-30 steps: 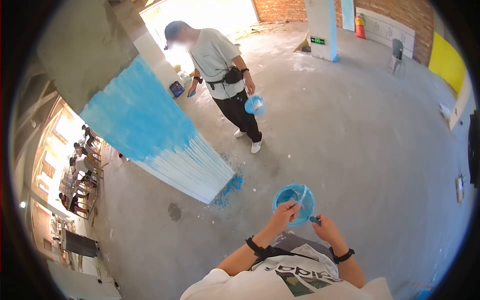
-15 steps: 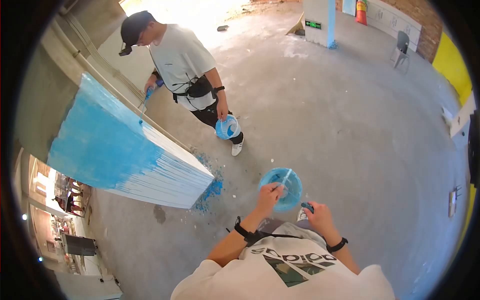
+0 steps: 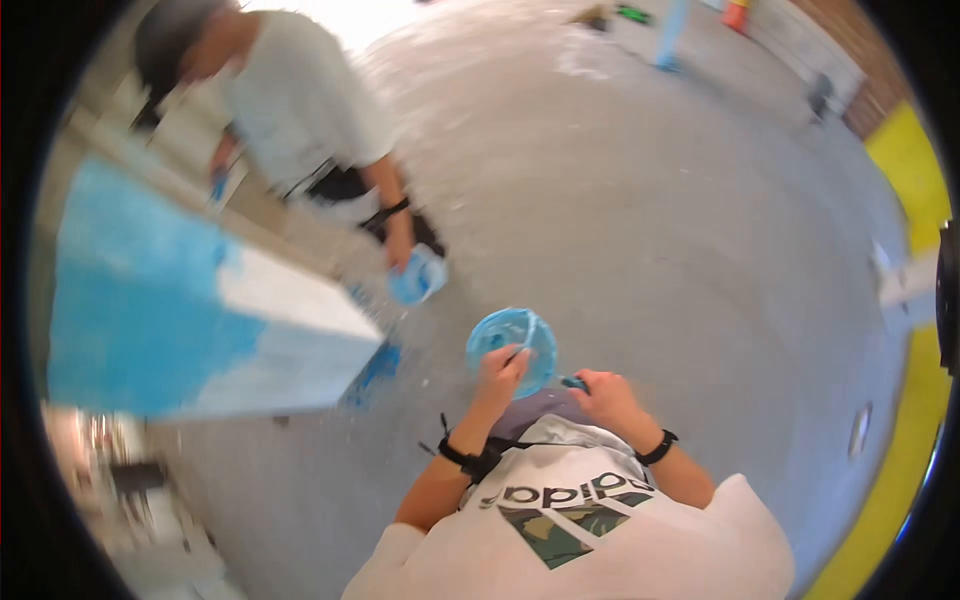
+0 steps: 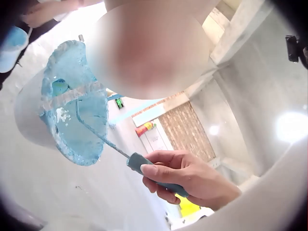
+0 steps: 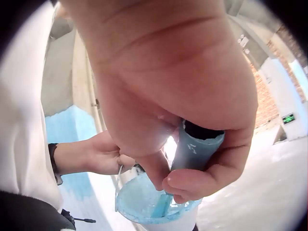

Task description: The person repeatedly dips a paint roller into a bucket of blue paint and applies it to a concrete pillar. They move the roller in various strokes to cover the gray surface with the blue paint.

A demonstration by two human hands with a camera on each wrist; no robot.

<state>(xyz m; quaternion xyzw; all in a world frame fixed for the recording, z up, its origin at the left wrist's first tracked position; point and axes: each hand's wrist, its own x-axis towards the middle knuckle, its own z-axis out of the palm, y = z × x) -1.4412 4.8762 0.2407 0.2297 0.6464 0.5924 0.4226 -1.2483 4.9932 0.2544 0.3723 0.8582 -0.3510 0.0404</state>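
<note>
A brand name is showing on the wearer's white T-shirt (image 3: 570,520) at about six o'clock in the head view: the dark letters are reading "adidas", upside down from the camera's side, and they are sitting just above a camouflage-patterned logo block on the chest. A small green sign (image 5: 288,118) is glowing on a pale pillar at about three o'clock in the right wrist view, but its characters are coming out too small to read. The same kind of green sign (image 4: 119,103) is appearing near the middle of the left wrist view, again illegible. Nothing else is carrying readable text.
</note>
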